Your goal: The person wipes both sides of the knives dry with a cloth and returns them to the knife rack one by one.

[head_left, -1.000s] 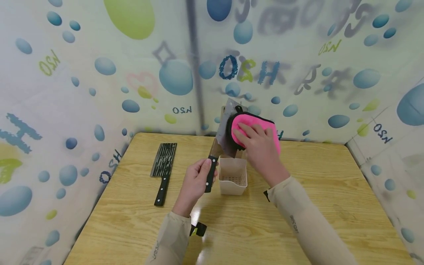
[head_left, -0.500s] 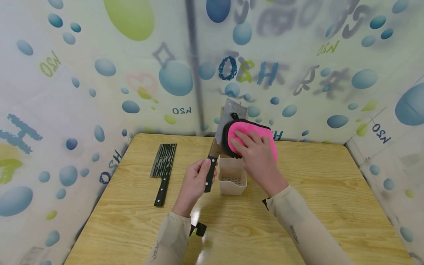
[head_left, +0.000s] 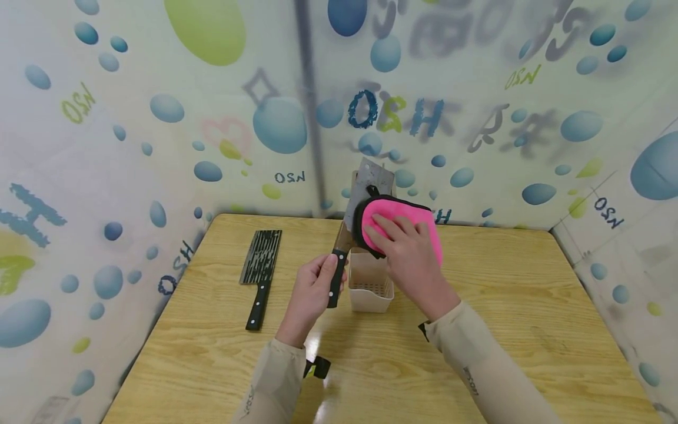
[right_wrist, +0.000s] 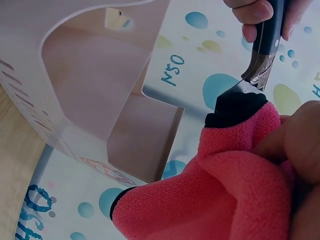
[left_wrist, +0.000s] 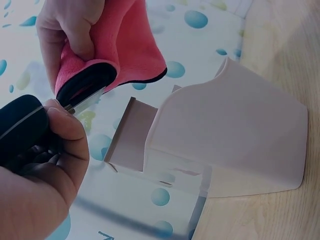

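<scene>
My left hand (head_left: 313,282) grips the black riveted handle of a cleaver (head_left: 366,182), its grey blade tilted up and away. A pink cloth (head_left: 392,206) with black edging is held by my right hand (head_left: 415,250) against the blade, covering its lower right part. The right wrist view shows the cloth (right_wrist: 240,185) folded over the blade near the bolster, pinched by the right fingers. From the left wrist, the left hand (left_wrist: 60,155) appears curled round the handle just below the cloth (left_wrist: 125,40).
A beige slotted holder (head_left: 371,300) stands on the wooden table (head_left: 503,330), behind and below the raised blade. To the left lies a second cleaver (head_left: 262,259) with a black-streaked blade and black handle. A patterned fabric wall (head_left: 212,118) rises at the table's back.
My right hand and the cloth have slid down the blade toward the handle and slightly left, uncovering more of the blade's upper part. The left hand holds the cleaver almost still.
</scene>
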`<state>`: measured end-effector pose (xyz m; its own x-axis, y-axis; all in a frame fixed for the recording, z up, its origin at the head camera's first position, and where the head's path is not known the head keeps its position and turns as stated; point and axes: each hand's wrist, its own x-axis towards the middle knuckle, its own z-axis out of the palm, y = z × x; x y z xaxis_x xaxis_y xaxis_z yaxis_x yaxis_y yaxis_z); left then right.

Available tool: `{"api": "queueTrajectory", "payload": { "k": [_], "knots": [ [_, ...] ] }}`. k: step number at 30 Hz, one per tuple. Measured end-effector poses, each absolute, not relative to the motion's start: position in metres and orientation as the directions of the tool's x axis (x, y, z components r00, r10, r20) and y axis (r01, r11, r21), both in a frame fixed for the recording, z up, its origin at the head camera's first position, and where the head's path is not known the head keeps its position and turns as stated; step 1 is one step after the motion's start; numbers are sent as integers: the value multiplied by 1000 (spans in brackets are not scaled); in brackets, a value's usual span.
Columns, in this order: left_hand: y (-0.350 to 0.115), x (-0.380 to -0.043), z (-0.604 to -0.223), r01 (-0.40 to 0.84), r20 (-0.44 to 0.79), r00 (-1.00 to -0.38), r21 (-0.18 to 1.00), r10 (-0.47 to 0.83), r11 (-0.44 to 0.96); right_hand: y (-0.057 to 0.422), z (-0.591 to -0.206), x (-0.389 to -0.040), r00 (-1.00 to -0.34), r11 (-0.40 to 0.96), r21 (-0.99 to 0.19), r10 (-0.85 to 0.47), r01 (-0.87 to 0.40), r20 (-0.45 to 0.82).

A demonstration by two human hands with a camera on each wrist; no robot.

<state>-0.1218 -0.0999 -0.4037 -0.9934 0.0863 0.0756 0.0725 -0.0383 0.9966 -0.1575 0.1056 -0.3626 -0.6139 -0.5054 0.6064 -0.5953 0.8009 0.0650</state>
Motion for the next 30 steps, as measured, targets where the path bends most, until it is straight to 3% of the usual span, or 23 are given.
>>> {"api": "queueTrajectory", "payload": {
  "k": [19,30],
  "knots": [
    [-97,-120,-407,69,71,-990,997,123,-25,104,-343,-183,-664,827,34,-474,-561,579],
    [-98,-120,-407,74,75,-989,997,130,-13,108,-329,-207,-736,860,32,-454,-509,501]
  ]
}}
